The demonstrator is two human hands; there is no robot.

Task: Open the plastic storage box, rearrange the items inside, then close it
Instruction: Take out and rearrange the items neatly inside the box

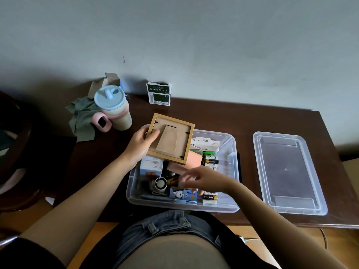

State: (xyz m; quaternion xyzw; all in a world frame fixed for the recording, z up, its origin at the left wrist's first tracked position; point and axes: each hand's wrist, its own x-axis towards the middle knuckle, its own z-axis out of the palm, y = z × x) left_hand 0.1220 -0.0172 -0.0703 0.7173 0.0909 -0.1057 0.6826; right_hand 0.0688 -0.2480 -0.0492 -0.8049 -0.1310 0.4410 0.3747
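Observation:
The clear plastic storage box [232, 152] stands open on the dark wooden table, full of small items. My left hand [140, 143] grips a wooden picture frame [171, 138] by its left edge, back side up, above the box's far left corner. My right hand [202, 178] hovers blurred over the middle of the box with fingers spread toward a pink block [194, 159]; whether it touches anything I cannot tell. Inside lie battery packs [210, 162], a small white fan [160, 184], a blue illustrated box [183, 195] and a white carton [151, 166]. The box's lid [287, 171] lies flat to the right.
A beige cup with a blue lid [113, 107] and pink handle stands at the left beside a grey-green cloth [83, 119]. A green and white carton [159, 94] stands against the wall. A dark chair [13, 152] is at the far left.

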